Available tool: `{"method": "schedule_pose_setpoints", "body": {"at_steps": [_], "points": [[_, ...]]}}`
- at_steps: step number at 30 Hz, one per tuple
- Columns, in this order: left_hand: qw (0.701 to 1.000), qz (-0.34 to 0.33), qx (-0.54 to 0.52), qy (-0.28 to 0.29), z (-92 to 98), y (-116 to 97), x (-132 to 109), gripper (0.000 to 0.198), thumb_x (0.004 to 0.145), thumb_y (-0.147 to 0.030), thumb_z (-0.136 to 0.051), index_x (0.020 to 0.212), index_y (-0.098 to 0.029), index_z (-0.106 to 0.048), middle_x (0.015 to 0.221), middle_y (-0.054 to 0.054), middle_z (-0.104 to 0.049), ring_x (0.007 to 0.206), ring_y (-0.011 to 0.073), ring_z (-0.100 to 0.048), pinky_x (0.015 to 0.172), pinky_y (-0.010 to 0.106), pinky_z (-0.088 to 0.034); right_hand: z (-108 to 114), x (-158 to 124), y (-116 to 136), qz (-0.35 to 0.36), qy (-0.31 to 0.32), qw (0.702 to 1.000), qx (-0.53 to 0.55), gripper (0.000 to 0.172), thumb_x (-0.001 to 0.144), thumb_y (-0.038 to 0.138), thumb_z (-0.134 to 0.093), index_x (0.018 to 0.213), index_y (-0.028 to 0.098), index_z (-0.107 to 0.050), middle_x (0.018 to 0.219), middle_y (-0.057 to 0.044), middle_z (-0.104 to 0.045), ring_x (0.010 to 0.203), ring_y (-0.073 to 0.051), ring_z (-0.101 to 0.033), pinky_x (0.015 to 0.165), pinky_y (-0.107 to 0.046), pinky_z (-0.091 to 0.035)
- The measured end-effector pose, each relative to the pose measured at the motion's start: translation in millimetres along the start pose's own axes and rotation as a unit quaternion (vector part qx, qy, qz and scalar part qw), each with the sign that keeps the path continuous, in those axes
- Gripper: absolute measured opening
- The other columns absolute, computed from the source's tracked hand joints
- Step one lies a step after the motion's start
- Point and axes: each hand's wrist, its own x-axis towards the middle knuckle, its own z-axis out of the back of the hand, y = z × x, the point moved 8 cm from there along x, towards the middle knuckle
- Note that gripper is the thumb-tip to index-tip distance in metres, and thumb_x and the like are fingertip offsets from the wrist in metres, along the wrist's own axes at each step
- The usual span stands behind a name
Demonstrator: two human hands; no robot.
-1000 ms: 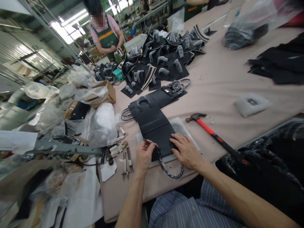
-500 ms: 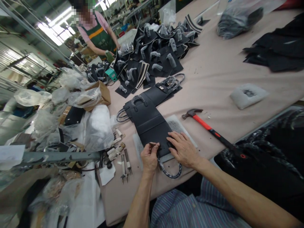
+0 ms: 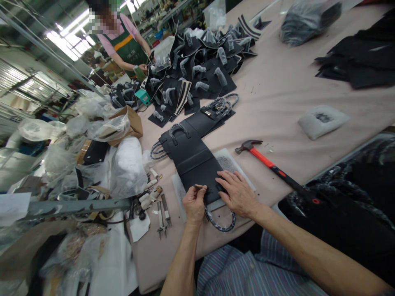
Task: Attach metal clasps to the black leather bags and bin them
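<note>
A black leather bag panel with plastic-wrapped handles lies on a pale slab. My left hand is pinched at the panel's near left corner, with a small dark tip showing at the fingers; what it is I cannot make out. My right hand rests on the near right part of the panel, its fingers stretched out and apart. Below the hands, a wrapped handle loop hangs over the cloth. To the right lies a claw hammer with a red and black grip.
Metal hand tools lie left of my hands. Plastic bags and a cardboard box crowd the left side. Further back stands a heap of black panels, with a person behind it. A white block sits to the right.
Both hands keep the same place and grip on the panel. The camera view shifts very slightly; the person at the back has moved their hands a little.
</note>
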Motion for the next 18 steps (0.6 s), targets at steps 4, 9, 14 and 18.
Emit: {"method": "schedule_pose_setpoints", "body": {"at_steps": [4, 9, 14, 18], "points": [[1.0, 0.0, 0.01, 0.0, 0.1, -0.1, 0.2, 0.018, 0.089, -0.035, -0.069, 0.091, -0.018, -0.071, 0.09, 0.003, -0.077, 0.087, 0.0173, -0.073, 0.084, 0.026, -0.057, 0.2, -0.1, 0.4, 0.003, -0.003, 1.0, -0.001, 0.045, 0.095, 0.027, -0.055, 0.138, 0.017, -0.058, 0.155, -0.012, -0.048, 0.145, -0.032, -0.04, 0.121, -0.056, -0.027], [0.999, -0.015, 0.039, -0.004, -1.4, -6.8, -1.0, 0.017, 0.09, -0.036, -0.067, 0.091, -0.019, -0.071, 0.089, 0.003, -0.077, 0.085, 0.0177, -0.072, 0.082, 0.027, -0.057, 0.4, -0.2, 0.3, 0.003, -0.006, 1.0, -0.005, 0.044, 0.095, 0.028, -0.055, 0.137, 0.017, -0.059, 0.154, -0.012, -0.048, 0.144, -0.032, -0.04, 0.121, -0.056, -0.027], [0.994, -0.046, 0.096, -0.016, -2.9, -12.4, -4.5, 0.017, 0.091, -0.038, -0.064, 0.089, -0.022, -0.071, 0.088, 0.003, -0.077, 0.082, 0.0187, -0.072, 0.08, 0.028, -0.058, 0.5, -0.8, 1.2, 0.005, -0.008, 1.0, 0.001, 0.044, 0.094, 0.028, -0.056, 0.137, 0.017, -0.059, 0.153, -0.012, -0.049, 0.144, -0.033, -0.041, 0.121, -0.057, -0.027], [0.99, -0.087, 0.113, 0.002, -6.8, -16.1, -7.2, 0.018, 0.094, -0.036, -0.06, 0.091, -0.022, -0.071, 0.091, 0.005, -0.078, 0.085, 0.0192, -0.074, 0.083, 0.029, -0.058, 2.2, -0.7, -0.5, 0.008, -0.001, 1.0, 0.03, 0.044, 0.095, 0.031, -0.056, 0.136, 0.018, -0.059, 0.153, -0.013, -0.05, 0.143, -0.033, -0.042, 0.12, -0.06, -0.029]]}}
